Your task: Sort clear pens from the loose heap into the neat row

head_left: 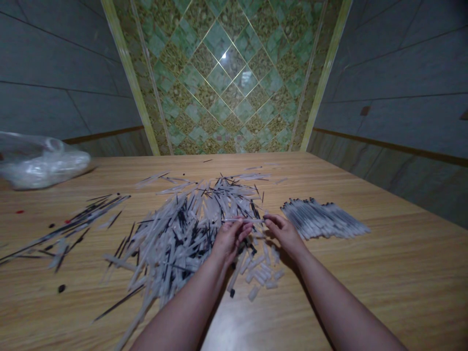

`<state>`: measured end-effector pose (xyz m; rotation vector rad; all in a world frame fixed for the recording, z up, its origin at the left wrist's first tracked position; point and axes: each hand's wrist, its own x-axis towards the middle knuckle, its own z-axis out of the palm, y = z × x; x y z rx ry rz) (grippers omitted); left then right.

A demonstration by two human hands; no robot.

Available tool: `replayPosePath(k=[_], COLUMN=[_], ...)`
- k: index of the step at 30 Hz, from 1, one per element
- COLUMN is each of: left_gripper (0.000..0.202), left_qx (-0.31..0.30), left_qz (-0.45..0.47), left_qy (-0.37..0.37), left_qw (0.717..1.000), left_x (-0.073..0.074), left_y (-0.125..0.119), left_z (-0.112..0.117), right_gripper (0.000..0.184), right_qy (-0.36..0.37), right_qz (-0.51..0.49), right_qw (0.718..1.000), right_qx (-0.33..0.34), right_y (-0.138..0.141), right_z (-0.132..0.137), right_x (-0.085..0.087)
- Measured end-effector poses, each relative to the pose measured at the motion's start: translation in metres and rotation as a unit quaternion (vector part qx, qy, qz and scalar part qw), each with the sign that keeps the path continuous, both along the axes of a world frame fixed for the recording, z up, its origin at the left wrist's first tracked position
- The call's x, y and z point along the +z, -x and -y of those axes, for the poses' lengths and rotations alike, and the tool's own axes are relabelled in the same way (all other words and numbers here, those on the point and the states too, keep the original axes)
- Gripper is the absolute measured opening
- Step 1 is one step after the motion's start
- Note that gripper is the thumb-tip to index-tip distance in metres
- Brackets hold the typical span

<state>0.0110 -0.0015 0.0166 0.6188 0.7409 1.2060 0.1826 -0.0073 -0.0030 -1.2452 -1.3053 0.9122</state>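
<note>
My left hand [229, 240] pinches a thin translucent tube [252, 221], which lies level in front of me above the table. The fingers of my right hand [285, 234] are closed at the tube's right end, where something small and dark shows. Beneath and to the left of my left hand spreads a loose heap of translucent tubes and thin black sticks [175, 243]. Right of my right hand lies a neat row of similar tubes with dark ends [323, 219]. Short clear sleeves [261, 275] are scattered on the wood between my forearms.
The wooden table [395, 282] reaches to a green tiled wall [234, 87]. A clear plastic bag [47, 163] sits at the far left. Long dark rods [76, 217] and small black caps [62, 288] lie on the left side. Grey walls stand on both sides.
</note>
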Motion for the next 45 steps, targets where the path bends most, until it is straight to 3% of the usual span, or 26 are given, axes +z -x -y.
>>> replayPosePath(k=[9, 14, 18, 23, 29, 34, 39, 45], left_gripper=[0.015, 0.015, 0.013, 0.012, 0.015, 0.02, 0.027, 0.028], left_qx=[0.0, -0.01, -0.006, -0.003, -0.017, 0.018, 0.097, 0.052], left_qz=[-0.004, -0.01, -0.005, 0.001, -0.003, -0.075, -0.179, -0.271], left_qy=[0.006, 0.002, 0.004, 0.003, -0.004, -0.06, -0.092, -0.134], left_qw=[1.0, 1.0, 1.0, 1.0, 1.0, 0.995, 0.975, 0.952], left_x=[0.0, 0.001, 0.002, 0.001, 0.0, 0.004, 0.01, 0.004], left_y=[-0.001, -0.001, -0.001, 0.0, -0.002, 0.005, 0.019, 0.018], left_z=[0.001, 0.002, 0.002, 0.001, 0.002, -0.002, -0.011, -0.009], right_gripper=[0.041, 0.043, 0.039, 0.037, 0.033, 0.032, 0.025, 0.018], right_qy=[-0.004, -0.01, 0.002, -0.018, -0.032, -0.039, -0.056, -0.04], right_qz=[0.018, 0.064, 0.022, 0.088, 0.084, 0.137, 0.32, 0.451], right_qw=[1.0, 0.998, 1.0, 0.996, 0.996, 0.99, 0.946, 0.891], right_qx=[0.004, -0.026, 0.012, 0.003, 0.021, 0.01, 0.014, -0.026], right_y=[-0.002, -0.002, -0.002, -0.002, -0.003, -0.004, 0.007, 0.029], right_z=[0.001, 0.002, 0.003, 0.004, 0.005, 0.005, 0.006, 0.005], right_x=[0.0, 0.002, 0.003, 0.004, 0.004, 0.004, -0.001, -0.009])
